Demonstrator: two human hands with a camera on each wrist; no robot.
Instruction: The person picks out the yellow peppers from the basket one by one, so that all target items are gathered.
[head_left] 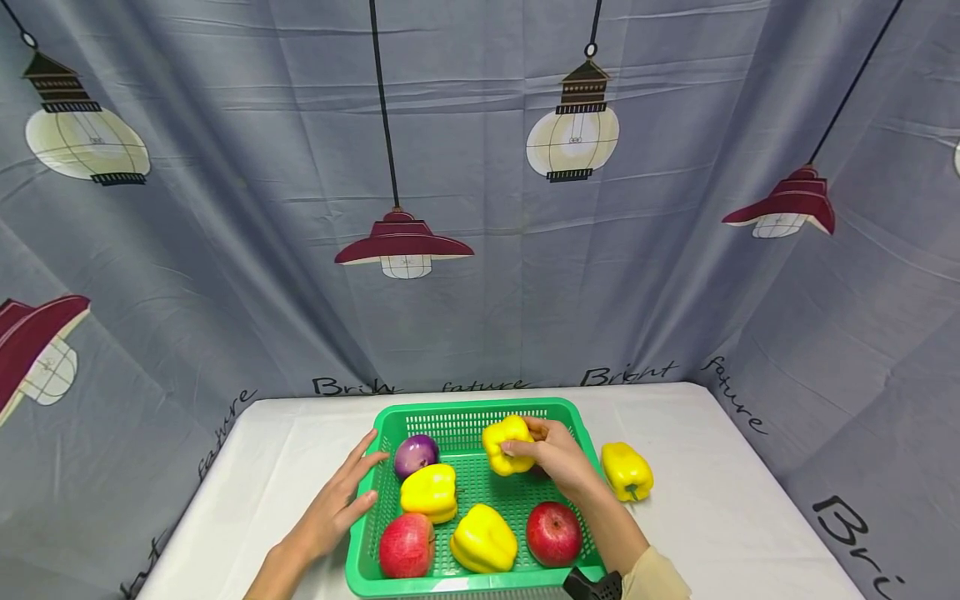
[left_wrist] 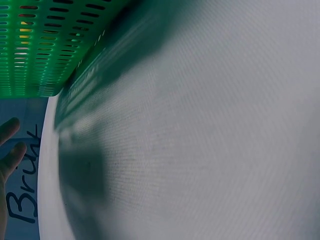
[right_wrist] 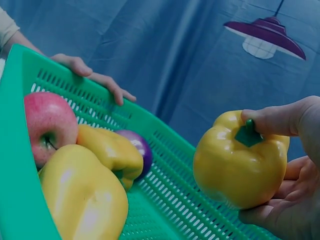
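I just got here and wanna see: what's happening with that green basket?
A person's right hand holds a yellow pepper over the green basket, and the left hand rests on its left rim. Inside are a front pepper, a left-side pepper, a round purple vegetable, a red apple and another red fruit. One more yellow pepper lies outside, on the white table, right of the basket.
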